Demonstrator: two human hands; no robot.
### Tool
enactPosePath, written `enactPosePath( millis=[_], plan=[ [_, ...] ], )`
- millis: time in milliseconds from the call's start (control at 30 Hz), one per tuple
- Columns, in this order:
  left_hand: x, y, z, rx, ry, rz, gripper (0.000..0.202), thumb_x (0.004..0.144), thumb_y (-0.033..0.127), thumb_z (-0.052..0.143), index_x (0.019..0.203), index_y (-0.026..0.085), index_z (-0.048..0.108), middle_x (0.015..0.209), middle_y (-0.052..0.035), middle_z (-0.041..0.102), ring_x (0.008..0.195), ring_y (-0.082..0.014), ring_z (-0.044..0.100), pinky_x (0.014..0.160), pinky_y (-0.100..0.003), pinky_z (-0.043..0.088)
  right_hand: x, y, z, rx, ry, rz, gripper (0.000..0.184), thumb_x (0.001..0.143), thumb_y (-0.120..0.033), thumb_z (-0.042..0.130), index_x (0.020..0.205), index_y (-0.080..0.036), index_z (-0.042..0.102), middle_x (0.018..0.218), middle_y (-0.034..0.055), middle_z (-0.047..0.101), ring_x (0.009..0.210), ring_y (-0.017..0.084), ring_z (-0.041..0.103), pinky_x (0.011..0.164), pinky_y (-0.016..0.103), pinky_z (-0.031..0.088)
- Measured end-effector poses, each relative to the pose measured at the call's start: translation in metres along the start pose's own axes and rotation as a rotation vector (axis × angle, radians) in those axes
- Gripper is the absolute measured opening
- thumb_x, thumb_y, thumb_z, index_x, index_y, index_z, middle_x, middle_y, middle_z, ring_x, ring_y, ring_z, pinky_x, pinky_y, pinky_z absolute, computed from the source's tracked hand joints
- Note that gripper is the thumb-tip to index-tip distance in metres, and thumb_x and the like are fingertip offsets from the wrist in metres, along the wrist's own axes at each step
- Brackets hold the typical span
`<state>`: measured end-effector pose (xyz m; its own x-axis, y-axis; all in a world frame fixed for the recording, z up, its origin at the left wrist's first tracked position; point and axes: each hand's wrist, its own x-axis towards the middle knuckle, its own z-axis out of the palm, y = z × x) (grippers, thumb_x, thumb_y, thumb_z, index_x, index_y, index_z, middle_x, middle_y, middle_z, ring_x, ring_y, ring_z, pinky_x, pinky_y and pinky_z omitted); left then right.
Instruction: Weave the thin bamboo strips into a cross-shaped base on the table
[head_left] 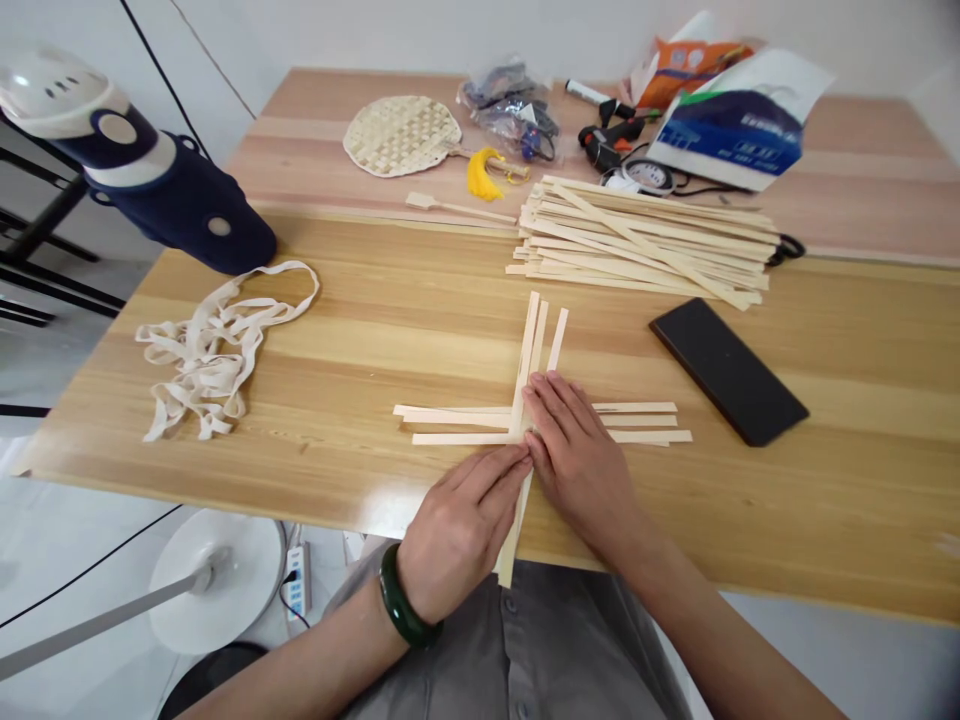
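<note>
Left hand (465, 520): fingers together, tips at the crossing of the pale strips (524, 350); whether they pinch a strip cannot be told. Bangle (403, 605), dark green, on the wrist of the same hand. Right hand (581, 460): fingers side by side, laid over the crossing, tips touching the left hand's; whether it grips anything underneath cannot be told. Strips, one cross-shaped layout, beneath both hands: one set runs away from the fingertips and back under the left hand to the near edge of the desk (352, 350); the other extends to either side of the hands. Phone (729, 370), black, face flat, to the right of the right hand and slightly beyond it. Bundle (645, 245) of loose strips, beyond the right hand. Tape (201, 330), cream, tangled, well to the left of the left hand and beyond it. Stick (465, 209), thin, one end broad, ahead of both hands. Fan (401, 135), woven, with yellow tassel (482, 175), farther ahead, toward the left. Glue gun (609, 145), black, past the bundle from the right hand. Tissue pack (731, 145), blue and white, just right of the gun.
</note>
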<state>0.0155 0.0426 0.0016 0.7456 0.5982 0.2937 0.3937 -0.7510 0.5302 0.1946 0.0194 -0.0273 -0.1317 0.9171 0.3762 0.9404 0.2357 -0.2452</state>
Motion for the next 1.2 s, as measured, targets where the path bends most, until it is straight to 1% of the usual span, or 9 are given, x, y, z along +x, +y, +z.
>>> enactPosePath(
  millis=[100,267,333,433,533,600,900,1100,1200],
  plan=[
    [0.001,-0.001,0.0,0.013,0.04,0.003,0.033,0.093,0.005,0.052,0.125,0.011,0.06,0.124,-0.0094,0.066,0.115,-0.0201,0.06,0.103,-0.034,0.054,0.0,0.002,-0.001,0.006,-0.009,-0.003,0.042,0.099,-0.02,0.043,0.137,-0.003,0.052,0.144,0.0186,0.054,0.14,0.028,0.043,0.117,0.051,0.038],
    [0.002,-0.012,-0.008,0.072,0.105,-0.083,0.037,0.092,0.005,0.054,0.127,0.013,0.058,0.126,-0.0098,0.064,0.119,-0.0217,0.056,0.104,-0.039,0.052,0.0,0.001,-0.004,0.047,-0.027,0.019,0.043,0.099,-0.021,0.043,0.139,-0.005,0.049,0.146,0.018,0.051,0.142,0.028,0.039,0.117,0.052,0.037],
    [0.002,-0.017,-0.01,0.113,0.088,-0.084,0.038,0.092,0.006,0.055,0.129,0.014,0.057,0.127,-0.0096,0.064,0.12,-0.023,0.055,0.104,-0.042,0.051,0.0,0.001,-0.008,0.07,-0.012,0.025,0.043,0.099,-0.02,0.043,0.139,-0.005,0.048,0.145,0.018,0.052,0.142,0.027,0.04,0.117,0.052,0.037],
    [0.0,-0.021,-0.009,0.15,0.067,-0.062,0.037,0.092,0.007,0.055,0.128,0.015,0.057,0.127,-0.0096,0.064,0.12,-0.0241,0.055,0.103,-0.044,0.052,0.0,0.004,-0.016,0.081,0.044,0.056,0.042,0.098,-0.02,0.045,0.138,-0.008,0.05,0.138,0.017,0.059,0.134,0.027,0.049,0.113,0.051,0.042],
    [0.0,-0.021,-0.008,0.159,0.068,-0.057,0.036,0.092,0.006,0.054,0.127,0.015,0.056,0.125,-0.0098,0.064,0.119,-0.0243,0.054,0.102,-0.045,0.053,-0.002,0.007,-0.023,0.034,0.086,0.1,0.034,0.096,-0.018,0.049,0.127,-0.01,0.06,0.124,0.0153,0.067,0.12,0.027,0.058,0.103,0.047,0.051],
    [0.001,-0.019,-0.007,0.156,0.054,-0.067,0.038,0.093,0.006,0.053,0.129,0.015,0.055,0.123,-0.0102,0.064,0.117,-0.0239,0.054,0.1,-0.045,0.054,-0.004,0.008,-0.024,-0.009,0.08,0.106,0.029,0.095,-0.017,0.05,0.119,-0.011,0.065,0.12,0.0143,0.069,0.115,0.028,0.06,0.1,0.045,0.053],
    [0.006,-0.015,-0.005,0.283,-0.015,-0.064,0.04,0.092,0.008,0.051,0.132,0.01,0.054,0.127,-0.0121,0.06,0.116,-0.0273,0.051,0.099,-0.047,0.054,-0.014,-0.001,-0.016,-0.142,0.099,0.115,0.031,0.096,-0.015,0.05,0.122,-0.014,0.066,0.127,0.0121,0.067,0.114,0.028,0.059,0.097,0.045,0.05],
    [0.006,-0.012,-0.001,0.327,-0.012,-0.083,0.041,0.093,0.01,0.05,0.133,0.01,0.054,0.128,-0.0125,0.061,0.118,-0.0291,0.051,0.1,-0.049,0.052,-0.011,0.001,-0.02,-0.161,0.101,0.121,0.026,0.095,-0.016,0.055,0.116,-0.01,0.068,0.121,0.0114,0.07,0.108,0.027,0.06,0.097,0.041,0.05],
    [0.004,-0.011,0.001,0.326,-0.015,-0.084,0.043,0.092,0.009,0.049,0.135,0.009,0.052,0.132,-0.0129,0.059,0.123,-0.0292,0.049,0.104,-0.049,0.05,-0.01,0.002,-0.021,-0.154,0.122,0.126,0.021,0.094,-0.016,0.056,0.109,-0.013,0.071,0.116,0.0095,0.072,0.105,0.025,0.061,0.094,0.039,0.051]
  ],
)
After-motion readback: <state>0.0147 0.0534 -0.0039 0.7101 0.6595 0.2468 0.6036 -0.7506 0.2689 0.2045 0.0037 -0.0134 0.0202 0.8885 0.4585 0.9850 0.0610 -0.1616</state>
